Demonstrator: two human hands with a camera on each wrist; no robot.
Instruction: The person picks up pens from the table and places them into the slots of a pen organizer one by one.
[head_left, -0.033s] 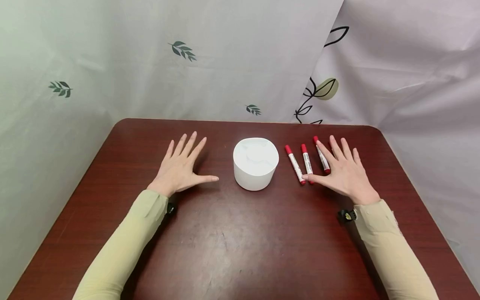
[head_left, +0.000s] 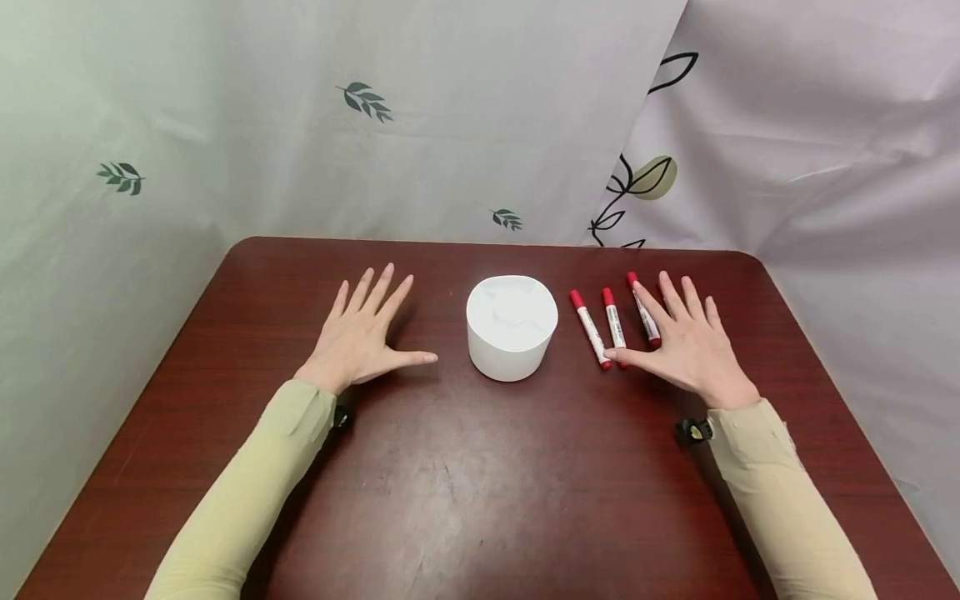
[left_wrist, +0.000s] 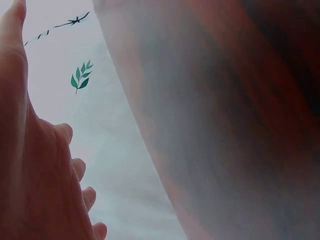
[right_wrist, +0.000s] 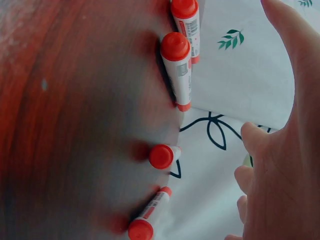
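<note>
Looks to be at the very start, with nothing picked up and all handling still to do. Holds nothing in left hand (head_left: 360, 346), with fingers straight and spread wide apart, to the left of tub (head_left: 506, 358). Likewise spreads empty fingers on right hand (head_left: 686, 350), partly covering markers (head_left: 592, 333) in the head view but gripping none. Shows four markers from the right wrist, lying apart on worktop (head_left: 480, 467), to the right of tub. Cannot tell, at top of tub, closed from open.
</note>
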